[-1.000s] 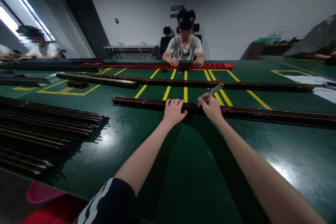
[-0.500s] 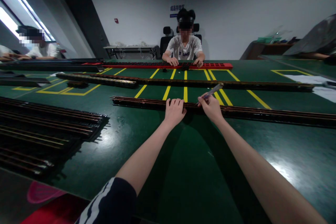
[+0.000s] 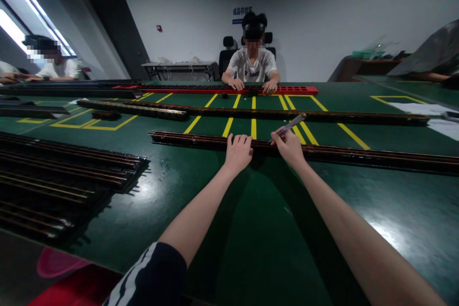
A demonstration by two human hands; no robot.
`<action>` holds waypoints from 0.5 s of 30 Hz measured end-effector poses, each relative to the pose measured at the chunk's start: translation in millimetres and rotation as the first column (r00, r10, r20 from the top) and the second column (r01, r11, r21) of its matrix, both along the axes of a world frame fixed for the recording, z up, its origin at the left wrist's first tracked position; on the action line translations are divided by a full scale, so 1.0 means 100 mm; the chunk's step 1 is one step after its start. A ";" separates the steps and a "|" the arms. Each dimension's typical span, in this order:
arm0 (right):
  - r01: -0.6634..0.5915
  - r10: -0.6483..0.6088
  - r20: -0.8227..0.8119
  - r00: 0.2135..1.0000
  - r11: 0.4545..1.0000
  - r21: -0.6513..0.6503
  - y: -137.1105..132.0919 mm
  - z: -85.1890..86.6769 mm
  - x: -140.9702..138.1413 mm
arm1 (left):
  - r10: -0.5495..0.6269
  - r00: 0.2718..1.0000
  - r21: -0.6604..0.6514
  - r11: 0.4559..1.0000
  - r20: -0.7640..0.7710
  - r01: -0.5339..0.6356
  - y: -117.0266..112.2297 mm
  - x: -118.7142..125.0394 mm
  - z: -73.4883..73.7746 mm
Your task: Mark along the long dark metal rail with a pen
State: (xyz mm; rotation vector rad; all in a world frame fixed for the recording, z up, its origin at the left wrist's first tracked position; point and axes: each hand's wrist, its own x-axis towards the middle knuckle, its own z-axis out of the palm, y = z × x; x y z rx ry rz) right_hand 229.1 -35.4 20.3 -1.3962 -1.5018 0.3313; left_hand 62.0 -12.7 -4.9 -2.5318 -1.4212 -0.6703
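Observation:
A long black strip with copper-coloured metal lines [image 3: 362,157] runs crosswise on the green table in front of me. My left hand [image 3: 238,154] is closed over it, fingers bent across its far side and thumb on the near side. Just to the right, my right hand [image 3: 289,147] pinches a pen-like tool with a greyish, see-through handle [image 3: 294,123]. The tool is tilted, with its thick end up to the right and its thin tip down at the strip between my hands. Whether the tip touches the strip, I cannot tell.
Several similar black strips [image 3: 68,167] lie side by side at the left. Another long strip [image 3: 304,114] lies parallel, farther back. Across the green table [image 3: 258,248], a person [image 3: 252,64] handles a red rail [image 3: 297,90]. White sheets [image 3: 444,126] lie at the right.
The strip under my hands has shifted very slightly to the left. Both hands keep nearly the same place, and the tool stays in my right hand.

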 end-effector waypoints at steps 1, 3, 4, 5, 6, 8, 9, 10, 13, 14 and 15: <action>0.005 -0.005 0.001 1.000 1.000 0.002 0.00 0.00 0.00 | -0.001 1.000 0.000 1.000 0.000 0.001 0.00 0.00 0.00; 0.018 -0.018 0.005 1.000 1.000 0.015 0.01 -0.01 0.01 | -0.001 1.000 0.000 1.000 0.005 0.001 -0.01 0.00 0.00; 0.023 -0.023 0.007 1.000 1.000 0.021 0.01 -0.01 0.02 | -0.001 1.000 -0.001 1.000 0.007 0.001 -0.01 0.00 0.00; 0.026 -0.026 0.007 1.000 0.999 0.025 0.01 -0.02 0.02 | -0.002 1.000 -0.001 1.000 0.008 0.002 -0.01 0.00 0.00; 0.028 -0.028 0.006 1.000 0.999 0.023 0.01 -0.01 0.02 | -0.004 1.000 -0.002 1.000 0.008 0.004 -0.01 0.00 0.00; 0.028 -0.028 0.001 1.000 0.999 0.015 0.01 -0.01 0.02 | -0.008 1.000 -0.004 1.000 0.010 0.008 0.00 0.00 0.00; 0.031 -0.031 -0.001 1.000 0.999 0.013 0.01 0.00 0.02 | -0.010 1.000 -0.005 1.000 0.012 0.010 0.00 -0.01 0.00; 0.035 -0.035 -0.003 0.999 0.999 0.012 0.00 0.00 0.02 | -0.012 1.000 -0.004 1.000 0.015 0.012 0.01 -0.01 0.00; 0.041 -0.041 -0.008 0.999 0.999 0.030 0.00 0.00 0.02 | -0.015 1.000 -0.001 1.000 0.021 0.015 0.02 -0.01 -0.02; 0.040 -0.040 -0.011 0.999 0.999 0.036 0.00 0.00 0.02 | -0.016 1.000 0.001 1.000 0.021 0.016 0.02 -0.01 -0.02; 0.039 -0.038 -0.014 0.999 0.998 0.039 0.00 0.00 0.02 | -0.017 1.000 0.004 1.000 0.022 0.017 0.02 -0.01 -0.03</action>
